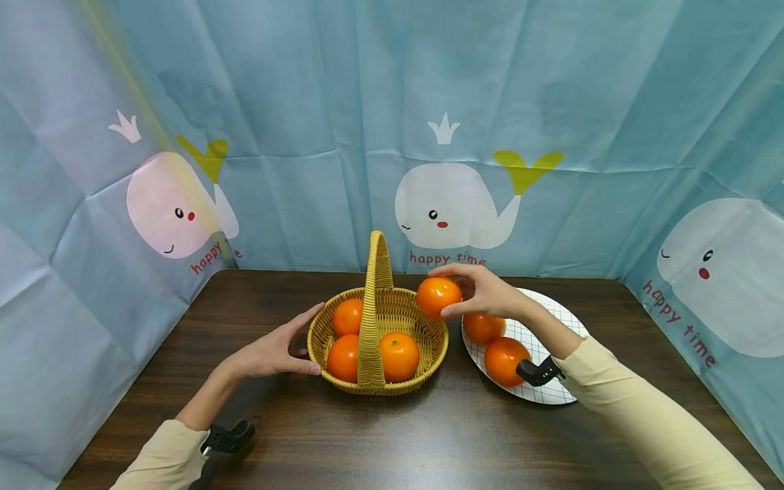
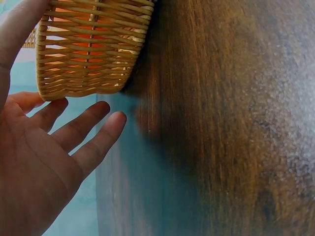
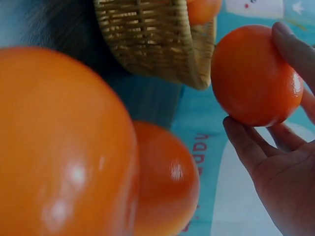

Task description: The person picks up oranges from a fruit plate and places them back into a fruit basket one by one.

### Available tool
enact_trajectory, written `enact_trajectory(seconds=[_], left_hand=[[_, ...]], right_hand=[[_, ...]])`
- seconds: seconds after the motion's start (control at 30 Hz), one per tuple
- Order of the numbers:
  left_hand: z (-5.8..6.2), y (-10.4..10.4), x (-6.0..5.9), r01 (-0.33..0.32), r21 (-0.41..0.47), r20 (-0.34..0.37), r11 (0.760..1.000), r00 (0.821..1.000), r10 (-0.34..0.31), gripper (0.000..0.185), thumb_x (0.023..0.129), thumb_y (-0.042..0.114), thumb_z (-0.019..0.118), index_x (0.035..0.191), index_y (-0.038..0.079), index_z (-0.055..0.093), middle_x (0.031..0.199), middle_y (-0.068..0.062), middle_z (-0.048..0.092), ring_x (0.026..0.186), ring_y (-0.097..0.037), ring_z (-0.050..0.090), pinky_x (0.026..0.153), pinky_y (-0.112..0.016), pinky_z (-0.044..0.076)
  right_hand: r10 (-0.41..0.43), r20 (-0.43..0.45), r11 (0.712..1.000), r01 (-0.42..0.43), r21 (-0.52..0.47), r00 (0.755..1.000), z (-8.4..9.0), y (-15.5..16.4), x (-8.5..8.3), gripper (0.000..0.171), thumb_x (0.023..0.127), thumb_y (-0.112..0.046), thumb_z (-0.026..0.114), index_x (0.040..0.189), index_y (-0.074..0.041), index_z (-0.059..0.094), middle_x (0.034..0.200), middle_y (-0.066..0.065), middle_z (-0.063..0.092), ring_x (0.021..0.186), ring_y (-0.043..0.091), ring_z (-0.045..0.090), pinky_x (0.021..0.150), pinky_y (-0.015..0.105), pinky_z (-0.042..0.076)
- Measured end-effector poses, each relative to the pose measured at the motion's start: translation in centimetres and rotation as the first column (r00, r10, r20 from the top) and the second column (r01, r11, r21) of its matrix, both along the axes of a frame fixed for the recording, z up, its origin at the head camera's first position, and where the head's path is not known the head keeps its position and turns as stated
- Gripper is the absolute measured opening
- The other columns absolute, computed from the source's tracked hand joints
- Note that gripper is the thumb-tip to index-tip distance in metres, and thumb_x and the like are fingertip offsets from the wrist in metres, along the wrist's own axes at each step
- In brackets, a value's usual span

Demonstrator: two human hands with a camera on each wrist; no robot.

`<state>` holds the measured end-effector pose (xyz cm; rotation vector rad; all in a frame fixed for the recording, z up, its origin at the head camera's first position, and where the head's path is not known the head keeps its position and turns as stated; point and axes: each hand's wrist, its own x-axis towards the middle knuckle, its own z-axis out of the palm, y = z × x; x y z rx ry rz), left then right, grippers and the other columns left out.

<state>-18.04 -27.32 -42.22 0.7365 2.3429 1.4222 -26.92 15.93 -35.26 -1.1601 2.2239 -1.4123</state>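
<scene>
My right hand (image 1: pixel 486 291) grips an orange (image 1: pixel 438 297) between thumb and fingers, at the right rim of a yellow wicker basket (image 1: pixel 431 340). In the right wrist view that orange (image 3: pixel 256 76) is held beside the basket wall (image 3: pixel 142 34). Inside the basket lie three oranges, one of them right of the tall handle (image 1: pixel 370 327), with its stem end up. At the basket's left side rests my left hand (image 1: pixel 275 348), thumb and fingers spread, fingertips at the rim. The left wrist view shows its fingers (image 2: pixel 83 125) loosely extended under the woven edge.
To the right, a white plate (image 1: pixel 560 316) with a dark grid carries two oranges (image 1: pixel 505 361), partly beneath my right forearm. Everything stands on a dark wooden table (image 1: pixel 392 442). Behind it hangs a blue curtain (image 1: pixel 294 204) printed with whales.
</scene>
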Motion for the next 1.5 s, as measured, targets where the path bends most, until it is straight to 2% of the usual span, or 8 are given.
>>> enact_trajectory(seconds=[0.2,0.37,0.57,0.8,1.17,1.4,1.5], left_hand=[[0.0,0.0,0.0,0.007,0.000,-0.007,1.000,1.000,-0.007,0.104,0.088,0.019,0.082,0.164,0.010,0.011,0.166,-0.020,0.011,0.144,-0.048,0.022,0.100,-0.055,0.046],[0.0,0.1,0.0,0.011,-0.003,-0.012,1.000,1.000,-0.011,0.105,0.088,0.020,0.082,0.164,0.009,0.010,0.165,-0.021,0.011,0.143,-0.049,0.024,0.100,-0.055,0.047],[0.0,0.0,0.0,0.006,-0.013,-0.015,1.000,1.000,-0.006,0.106,0.087,0.024,0.083,0.164,0.010,0.011,0.166,-0.021,0.010,0.144,-0.048,0.023,0.100,-0.055,0.047],[0.0,0.0,0.0,0.008,-0.012,-0.013,1.000,1.000,-0.008,0.106,0.087,0.025,0.083,0.164,0.010,0.011,0.165,-0.021,0.011,0.143,-0.048,0.024,0.100,-0.055,0.047],[-0.2,0.0,0.1,0.001,-0.003,-0.006,1.000,1.000,-0.001,0.104,0.088,0.019,0.082,0.164,0.011,0.011,0.166,-0.019,0.011,0.143,-0.047,0.026,0.100,-0.052,0.048],[-0.2,0.1,0.1,0.005,-0.009,-0.010,1.000,1.000,-0.005,0.106,0.088,0.022,0.082,0.164,0.011,0.010,0.166,-0.020,0.010,0.143,-0.048,0.025,0.100,-0.053,0.048],[-0.2,0.1,0.1,0.004,-0.006,-0.008,1.000,1.000,-0.004,0.105,0.088,0.020,0.082,0.164,0.010,0.011,0.166,-0.020,0.011,0.143,-0.048,0.024,0.100,-0.053,0.047]], right_hand=[[0.052,-0.021,0.998,-0.052,0.024,0.998,0.0,-1.4,0.1,0.066,0.083,-0.005,0.085,0.141,-0.003,0.055,0.136,0.011,0.058,0.108,0.030,0.063,0.091,0.043,0.055],[0.083,-0.015,0.996,-0.082,0.041,0.996,0.0,-2.4,0.0,0.064,0.084,-0.007,0.085,0.142,-0.006,0.056,0.136,0.008,0.059,0.108,0.028,0.063,0.091,0.043,0.055],[0.091,-0.056,0.993,-0.087,0.075,0.994,-0.4,-3.1,-0.2,0.063,0.084,-0.009,0.085,0.141,-0.007,0.056,0.136,0.008,0.058,0.108,0.027,0.062,0.091,0.042,0.055],[0.093,-0.068,0.990,-0.085,0.111,0.993,-0.8,-3.8,0.0,0.064,0.085,-0.013,0.085,0.141,-0.003,0.056,0.136,0.009,0.059,0.111,0.027,0.061,0.093,0.045,0.053],[0.066,-0.090,0.978,-0.047,0.202,0.994,-1.0,-4.2,0.2,0.065,0.085,-0.017,0.086,0.142,-0.010,0.057,0.134,0.005,0.059,0.109,0.023,0.060,0.091,0.040,0.053],[0.079,-0.040,0.983,-0.071,0.168,0.996,-0.9,-3.6,0.2,0.066,0.085,-0.011,0.085,0.142,-0.001,0.054,0.143,0.016,0.053,0.128,0.036,0.054,0.105,0.050,0.045],[0.074,-0.019,0.987,-0.071,0.145,0.997,-0.7,-3.0,0.1,0.063,0.086,-0.008,0.083,0.141,0.003,0.053,0.144,0.021,0.052,0.129,0.040,0.052,0.106,0.051,0.043]])
